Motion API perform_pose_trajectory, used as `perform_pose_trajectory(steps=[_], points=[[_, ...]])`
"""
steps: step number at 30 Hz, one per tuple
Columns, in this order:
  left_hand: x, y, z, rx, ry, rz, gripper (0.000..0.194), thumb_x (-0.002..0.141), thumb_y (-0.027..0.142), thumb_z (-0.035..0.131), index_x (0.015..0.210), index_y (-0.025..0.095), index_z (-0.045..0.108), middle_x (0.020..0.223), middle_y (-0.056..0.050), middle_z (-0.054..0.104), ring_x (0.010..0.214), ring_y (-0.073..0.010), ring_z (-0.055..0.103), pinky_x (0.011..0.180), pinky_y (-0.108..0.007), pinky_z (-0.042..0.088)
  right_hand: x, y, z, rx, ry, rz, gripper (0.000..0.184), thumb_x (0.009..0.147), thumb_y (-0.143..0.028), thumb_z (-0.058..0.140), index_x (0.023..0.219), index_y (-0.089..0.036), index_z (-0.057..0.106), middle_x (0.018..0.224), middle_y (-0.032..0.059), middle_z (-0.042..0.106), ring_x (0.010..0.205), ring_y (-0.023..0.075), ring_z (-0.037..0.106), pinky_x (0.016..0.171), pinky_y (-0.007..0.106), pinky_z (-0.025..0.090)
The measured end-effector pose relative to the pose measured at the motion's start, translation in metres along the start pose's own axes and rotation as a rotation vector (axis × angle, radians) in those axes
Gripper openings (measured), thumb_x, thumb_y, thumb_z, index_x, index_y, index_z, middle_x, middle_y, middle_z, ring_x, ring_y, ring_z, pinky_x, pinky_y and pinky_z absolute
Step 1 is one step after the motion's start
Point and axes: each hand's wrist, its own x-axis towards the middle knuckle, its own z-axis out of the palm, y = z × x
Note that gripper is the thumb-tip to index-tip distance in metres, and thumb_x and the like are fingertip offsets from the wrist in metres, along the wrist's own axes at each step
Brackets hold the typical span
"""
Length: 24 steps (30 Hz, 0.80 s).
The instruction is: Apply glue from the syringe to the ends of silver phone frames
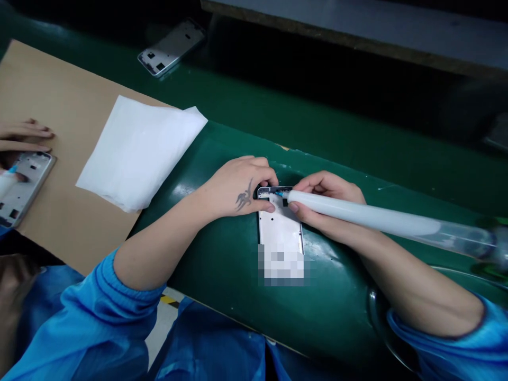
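Note:
A silver phone frame lies flat on the green mat in front of me, its lower end blurred out. My left hand grips the frame's upper left corner, thumb on its inner face and fingers around the top edge. In my right hand is a long dispensing syringe filled with white material. Its blue needle tip reaches the dark strip along the frame's top edge. The fingers of my right hand close around the syringe's front end, near the frame's upper right corner.
A white sheet lies on brown cardboard to the left. There, a co-worker's hand rests by another phone frame. One more frame sits farther back. A shelf edge runs across the top.

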Motion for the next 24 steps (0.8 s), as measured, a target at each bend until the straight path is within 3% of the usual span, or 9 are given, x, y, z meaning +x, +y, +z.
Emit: perform_pose_trajectory(steps=[11,24], points=[[0.0000,-0.0018,0.0025,-0.033,0.026,0.016,0.042,0.079,0.051,0.082,0.104,0.018,0.074,0.097,-0.004,0.070,0.087,-0.0199,0.063,0.077,-0.032,0.043,0.0010,-0.0037,-0.0020,0.021,0.007,0.005,0.022,0.075,-0.035,0.083,0.087,-0.025,0.068,0.075,0.0016,0.073,0.059,0.0153,0.064,0.052,0.027,0.050],[-0.0005,0.0000,0.0002,-0.038,0.018,0.020,0.044,0.083,0.056,0.078,0.105,0.018,0.074,0.098,-0.005,0.070,0.088,-0.0207,0.064,0.077,-0.033,0.044,0.0005,-0.0042,-0.0030,0.034,0.031,0.012,0.020,0.075,-0.032,0.084,0.085,-0.024,0.068,0.075,0.0017,0.073,0.060,0.0148,0.066,0.052,0.025,0.052]])
